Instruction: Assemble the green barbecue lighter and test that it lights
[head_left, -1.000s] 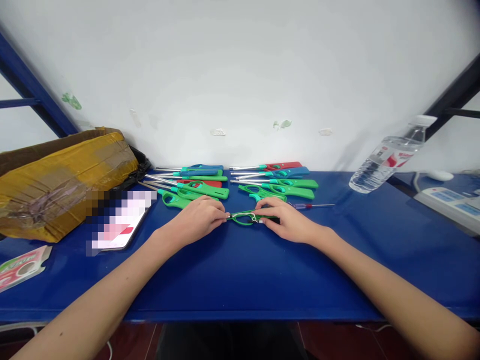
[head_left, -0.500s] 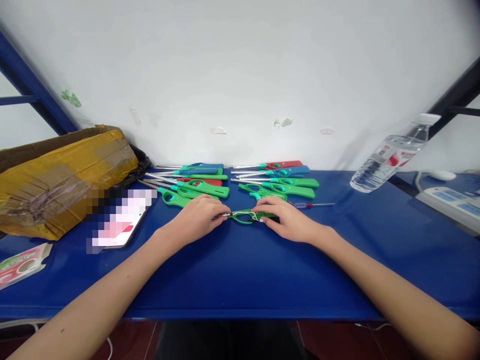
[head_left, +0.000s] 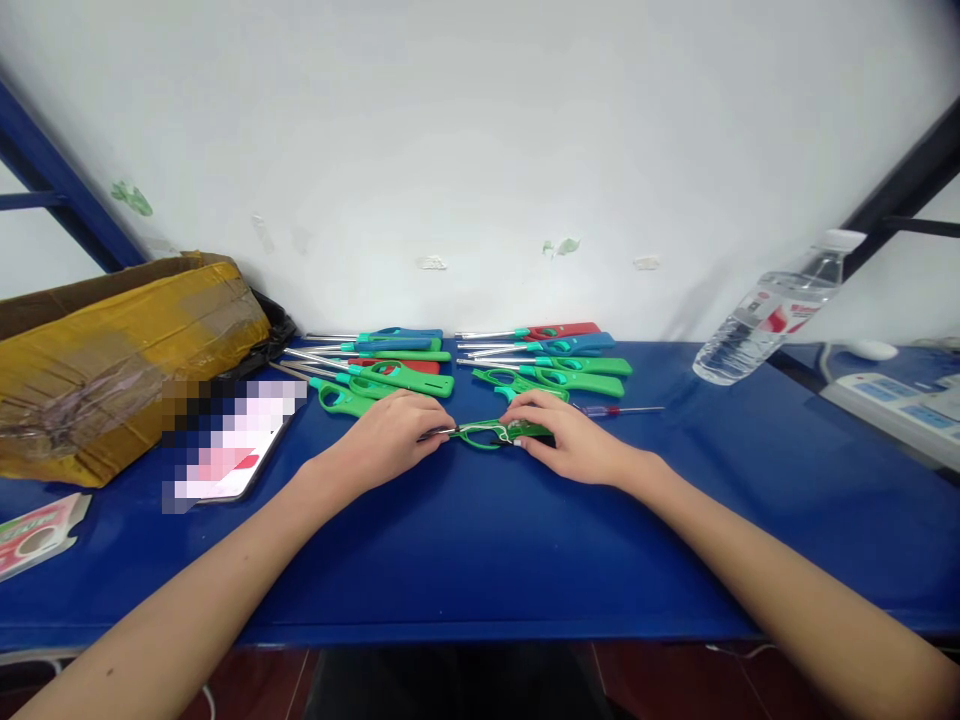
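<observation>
The scene is bright and evenly lit, with soft light that seems to come from above and in front. The white wall point(head_left: 480, 130) fills the upper half and is a little grey toward the upper corners. The blue table point(head_left: 480, 540) shows a gentle sheen but no hard glare. Shadows are faint, only a thin dark edge under the hands in the centre. The wide lens bends straight lines near the left and right edges. A pixelated patch point(head_left: 225, 440) covers part of the left side. The centre is rather sharp; the lower corners look softer.
</observation>
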